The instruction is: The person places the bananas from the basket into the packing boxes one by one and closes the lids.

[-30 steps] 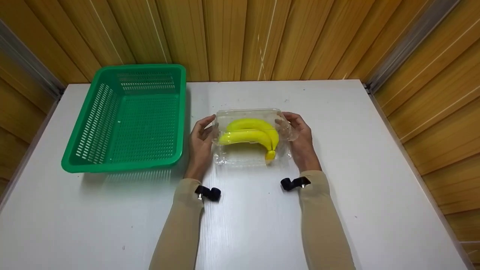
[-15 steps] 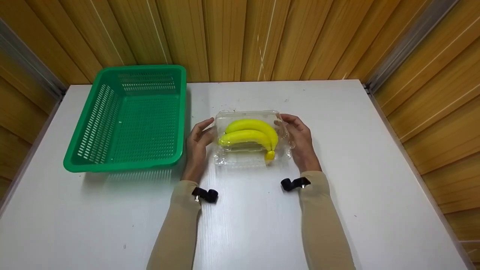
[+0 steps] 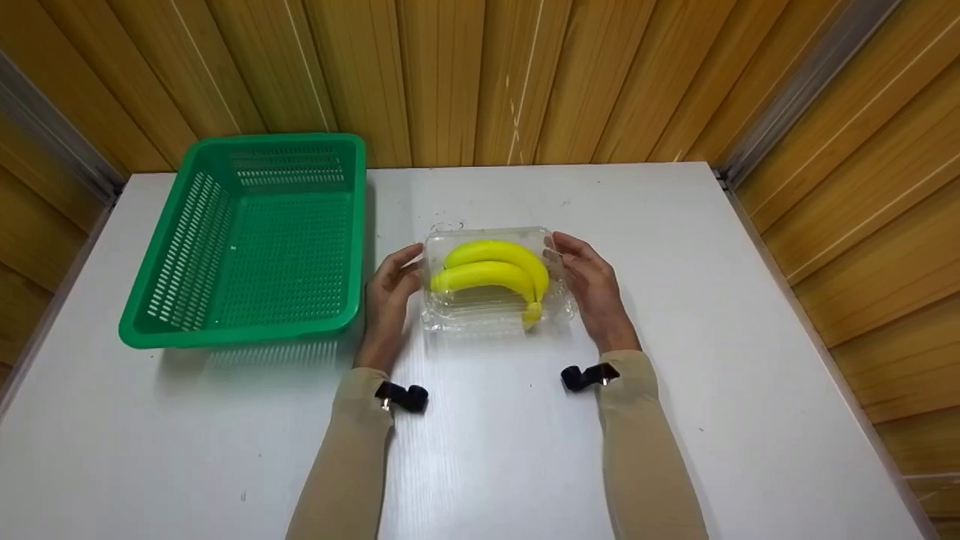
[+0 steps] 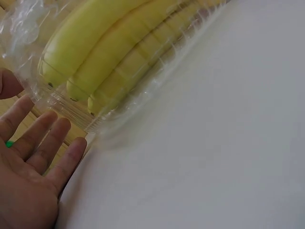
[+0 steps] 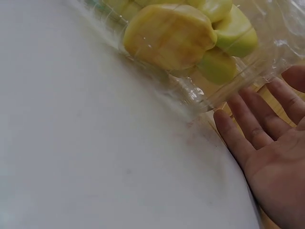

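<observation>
A clear plastic clamshell box [image 3: 480,321] with a bunch of yellow bananas [image 3: 487,276] inside lies on the white table in the head view. The bananas curve across it, their stem end at the near right. My left hand [image 3: 390,300] is at the box's left end, fingers extended; in the left wrist view its fingertips [image 4: 76,145] are right at the ribbed plastic end, below the banana tips [image 4: 78,86]. At the opposite end is my right hand [image 3: 596,289]. Its fingers [image 5: 233,131] reach out loosely to the box edge beneath the stem [image 5: 174,36].
A green perforated plastic basket [image 3: 356,247] stands to the left, close beside my left hand. Wood-look panels [image 3: 442,82] rise behind the table [image 3: 750,360] and along both sides. Each wrist wears a small black camera [image 3: 409,397].
My left hand has drawn slightly left and down at the box's end. The box's top looks flatter and lower over the bananas. My right hand stays at its end; the whole view has shifted a little.
</observation>
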Available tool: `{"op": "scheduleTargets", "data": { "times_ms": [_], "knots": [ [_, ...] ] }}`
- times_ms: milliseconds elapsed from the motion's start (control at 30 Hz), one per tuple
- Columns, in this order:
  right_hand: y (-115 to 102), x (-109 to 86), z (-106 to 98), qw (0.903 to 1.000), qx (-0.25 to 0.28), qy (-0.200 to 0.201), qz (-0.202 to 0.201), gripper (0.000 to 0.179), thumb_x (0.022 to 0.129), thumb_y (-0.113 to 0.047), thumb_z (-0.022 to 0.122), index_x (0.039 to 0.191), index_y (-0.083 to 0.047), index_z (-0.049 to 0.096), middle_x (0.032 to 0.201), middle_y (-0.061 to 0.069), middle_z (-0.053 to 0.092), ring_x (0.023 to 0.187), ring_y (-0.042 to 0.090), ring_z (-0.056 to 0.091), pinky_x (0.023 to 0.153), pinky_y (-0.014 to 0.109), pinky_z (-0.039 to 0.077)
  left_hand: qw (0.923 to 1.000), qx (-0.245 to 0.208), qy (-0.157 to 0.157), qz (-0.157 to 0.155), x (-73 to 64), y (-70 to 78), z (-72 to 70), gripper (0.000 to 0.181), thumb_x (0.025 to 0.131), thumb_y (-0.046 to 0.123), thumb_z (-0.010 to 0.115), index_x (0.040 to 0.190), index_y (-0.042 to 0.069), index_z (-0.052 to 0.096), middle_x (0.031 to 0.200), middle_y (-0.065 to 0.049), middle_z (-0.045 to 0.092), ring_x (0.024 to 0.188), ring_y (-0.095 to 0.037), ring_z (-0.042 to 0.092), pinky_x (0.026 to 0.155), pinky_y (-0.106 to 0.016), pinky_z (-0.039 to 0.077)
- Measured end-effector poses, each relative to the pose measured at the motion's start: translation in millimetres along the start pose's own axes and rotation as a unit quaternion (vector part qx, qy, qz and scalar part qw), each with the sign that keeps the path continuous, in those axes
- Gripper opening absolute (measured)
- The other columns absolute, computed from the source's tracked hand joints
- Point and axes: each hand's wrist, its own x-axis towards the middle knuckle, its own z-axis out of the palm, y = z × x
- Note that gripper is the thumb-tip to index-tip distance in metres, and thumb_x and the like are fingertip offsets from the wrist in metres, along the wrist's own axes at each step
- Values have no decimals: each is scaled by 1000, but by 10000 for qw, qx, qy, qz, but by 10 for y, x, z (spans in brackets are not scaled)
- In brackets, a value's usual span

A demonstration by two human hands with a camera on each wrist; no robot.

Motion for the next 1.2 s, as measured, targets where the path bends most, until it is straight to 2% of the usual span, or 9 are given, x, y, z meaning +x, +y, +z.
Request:
{"op": "scheduleTargets", "data": {
  "times_ms": [233, 467, 667, 867, 1200],
  "knots": [
    [0, -49, -26, 9997, -180, -141, -102, 47, 108, -15, 55, 154, -8, 55, 157, 12, 53, 146, 27, 49, 125, 38, 29, 9999, 16, -38, -141, -111, 38, 14, 48, 97, 0, 56, 145, -7, 57, 149, -19, 58, 133, -37, 58, 104, -32, 51],
    [13, -86, -52, 9995, -190, -122, -200, 48, 106, -12, 56, 154, -8, 55, 154, 16, 54, 144, 30, 50, 123, 41, 34, 9998, 26, -144, -114, -190, 58, 49, 47, 100, 1, 56, 146, -8, 55, 151, -21, 56, 136, -37, 56, 106, -31, 49],
    [11, -143, -59, 9993, -328, -154, -115, 49, 106, -12, 55, 155, -9, 54, 155, 14, 53, 145, 28, 48, 122, 45, 34, 9993, 198, -240, -196, -229, 73, 33, 48, 102, 1, 53, 150, -3, 54, 154, -15, 55, 138, -31, 54, 112, -37, 45],
    [13, -223, -77, 9992, -258, -261, -141, 51, 105, -12, 56, 156, -4, 52, 156, 16, 51, 147, 27, 46, 125, 40, 28, 9992, 229, -213, -248, -268, 80, 41, 49, 103, 3, 53, 151, -1, 53, 155, -14, 54, 139, -30, 54, 115, -42, 43],
    [-12, -306, -81, 9990, -208, -343, -186, 54, 104, -12, 57, 157, -3, 49, 157, 19, 48, 146, 29, 46, 123, 39, 34, 9987, 326, -213, -314, -324, 92, 80, 51, 102, 4, 51, 153, 3, 53, 156, -10, 53, 141, -27, 52, 117, -45, 41]
  ]
}}
